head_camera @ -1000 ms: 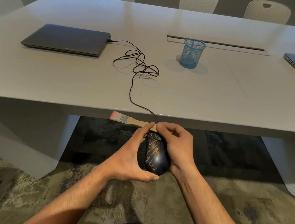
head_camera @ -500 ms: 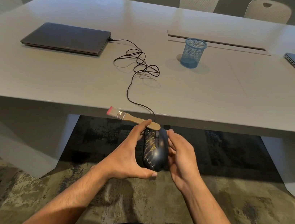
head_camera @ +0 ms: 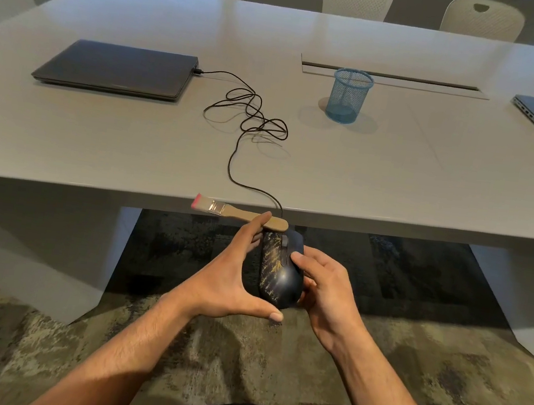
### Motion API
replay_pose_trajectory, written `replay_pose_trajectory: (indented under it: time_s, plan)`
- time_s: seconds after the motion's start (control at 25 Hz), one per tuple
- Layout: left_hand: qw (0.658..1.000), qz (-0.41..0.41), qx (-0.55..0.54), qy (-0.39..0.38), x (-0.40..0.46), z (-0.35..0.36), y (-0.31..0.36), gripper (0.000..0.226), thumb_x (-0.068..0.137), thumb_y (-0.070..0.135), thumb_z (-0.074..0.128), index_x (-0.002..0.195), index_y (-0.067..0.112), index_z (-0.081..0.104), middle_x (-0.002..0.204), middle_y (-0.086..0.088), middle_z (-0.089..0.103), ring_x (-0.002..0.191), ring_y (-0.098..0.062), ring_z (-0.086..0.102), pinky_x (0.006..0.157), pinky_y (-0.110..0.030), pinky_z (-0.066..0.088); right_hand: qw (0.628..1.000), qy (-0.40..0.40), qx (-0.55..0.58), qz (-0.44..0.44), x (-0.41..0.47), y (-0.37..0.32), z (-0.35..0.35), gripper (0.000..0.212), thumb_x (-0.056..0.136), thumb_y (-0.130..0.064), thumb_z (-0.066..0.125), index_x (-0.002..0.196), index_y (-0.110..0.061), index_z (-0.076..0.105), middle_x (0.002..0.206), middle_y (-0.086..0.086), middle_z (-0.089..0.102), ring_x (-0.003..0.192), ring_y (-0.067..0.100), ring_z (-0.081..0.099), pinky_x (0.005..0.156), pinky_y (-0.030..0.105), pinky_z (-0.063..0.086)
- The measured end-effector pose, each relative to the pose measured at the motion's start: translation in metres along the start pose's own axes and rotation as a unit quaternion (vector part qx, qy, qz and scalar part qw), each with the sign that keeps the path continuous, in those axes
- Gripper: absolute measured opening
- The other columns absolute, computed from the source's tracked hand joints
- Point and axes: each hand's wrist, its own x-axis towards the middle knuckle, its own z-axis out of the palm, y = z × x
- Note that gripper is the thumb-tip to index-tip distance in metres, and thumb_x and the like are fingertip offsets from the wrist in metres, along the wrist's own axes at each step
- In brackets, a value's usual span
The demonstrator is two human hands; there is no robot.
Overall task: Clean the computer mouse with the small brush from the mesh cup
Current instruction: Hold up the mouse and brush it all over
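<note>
1. Head view — the mouse point(head_camera: 280, 269) is held off the table point(head_camera: 95, 144), below its near edge, between both hands. The left hand point(head_camera: 231, 276) is clamped on it, thumb under the rear and fingers up the left side; those fingers also pin the brush point(head_camera: 240, 214) handle across the mouse's nose.
2. The right hand point(head_camera: 325, 289) cups the mouse's right side, thumb on top near the wheel. How firmly it grips I cannot tell; its fingers are hidden behind the body.
3. The brush points left, bristles well clear of the mouse — nothing is being swept yet. The likely next move is passing it to the right hand.
4. Risk: the handle is caught only at its end, so it could pivot or drop to the carpet during the handover.
5. Risk: the cable point(head_camera: 246, 120) runs over the table edge to the laptop point(head_camera: 116, 68). Turning the mouse could tug it taut or drag the tangle.
6. Risk: if the right hand lets go, the left hand alone carries mouse and brush.
7. The cup point(head_camera: 349, 97) stands well apart, empty as far as the mesh shows.
</note>
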Motion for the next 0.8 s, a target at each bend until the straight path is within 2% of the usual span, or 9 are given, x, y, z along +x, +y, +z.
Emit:
replay_pose_trajectory:
  time_s: [0.08, 0.2, 0.36, 0.52, 0.64, 0.8]
  plan:
    - [1.0, -0.002, -0.018, 0.02, 0.001, -0.005, -0.002, 0.133, 0.046, 0.056, 0.092, 0.149, 0.054, 0.008, 0.159, 0.016, 0.02, 0.141, 0.011, 0.024, 0.113, -0.016, 0.026, 1.0, 0.0, 0.006, 0.0, 0.003, 0.001, 0.0, 0.018, 0.094, -0.016, 0.063, 0.101, -0.005, 0.077, 0.092, 0.009, 0.078, 0.081, 0.019, 0.073, 0.061, 0.028, 0.057]
    - [0.996, 0.007, -0.048, 0.08, 0.0, -0.012, -0.005, 0.12, 0.053, 0.057, 0.09, 0.151, 0.047, 0.02, 0.159, 0.007, 0.029, 0.143, -0.003, 0.033, 0.117, -0.03, 0.029, 1.0, 0.001, 0.008, 0.0, 0.008, 0.002, -0.003, 0.021, 0.093, -0.016, 0.063, 0.098, 0.002, 0.073, 0.086, 0.009, 0.075, 0.076, 0.017, 0.07, 0.06, 0.027, 0.056]
    - [0.988, 0.043, -0.035, 0.145, -0.002, -0.018, -0.007, 0.084, 0.074, 0.038, 0.082, 0.145, 0.046, 0.037, 0.145, 0.014, 0.05, 0.135, -0.004, 0.047, 0.113, -0.027, 0.037, 1.0, -0.005, 0.008, 0.007, 0.013, 0.0, -0.009, 0.029, 0.092, -0.018, 0.064, 0.103, 0.009, 0.067, 0.085, 0.007, 0.072, 0.073, 0.013, 0.069, 0.057, 0.025, 0.055]
    - [0.955, 0.061, -0.023, 0.288, -0.002, -0.019, -0.009, 0.048, 0.087, 0.007, 0.073, 0.122, 0.038, 0.063, 0.115, 0.018, 0.07, 0.109, -0.003, 0.067, 0.097, -0.023, 0.052, 1.0, -0.005, 0.014, -0.003, 0.015, -0.002, -0.01, 0.016, 0.09, -0.016, 0.065, 0.091, -0.005, 0.075, 0.078, 0.003, 0.071, 0.068, 0.01, 0.066, 0.054, 0.021, 0.053]
    - [0.928, 0.07, 0.003, 0.367, -0.001, -0.02, -0.009, 0.034, 0.086, 0.003, 0.07, 0.109, 0.028, 0.07, 0.094, 0.025, 0.071, 0.078, 0.007, 0.065, 0.075, -0.008, 0.05, 1.0, 0.003, 0.002, -0.013, 0.016, -0.003, -0.008, 0.015, 0.09, -0.014, 0.064, 0.092, -0.004, 0.076, 0.078, 0.003, 0.07, 0.068, 0.009, 0.064, 0.054, 0.019, 0.05]
    - [0.924, 0.079, 0.037, 0.372, -0.003, -0.027, -0.004, 0.033, 0.085, 0.009, 0.074, 0.103, 0.037, 0.072, 0.087, 0.021, 0.073, 0.077, 0.002, 0.069, 0.071, -0.009, 0.052, 1.0, 0.002, 0.0, -0.012, 0.017, -0.007, -0.007, 0.02, 0.091, -0.014, 0.064, 0.098, 0.002, 0.075, 0.081, 0.005, 0.07, 0.068, 0.009, 0.065, 0.054, 0.018, 0.051]
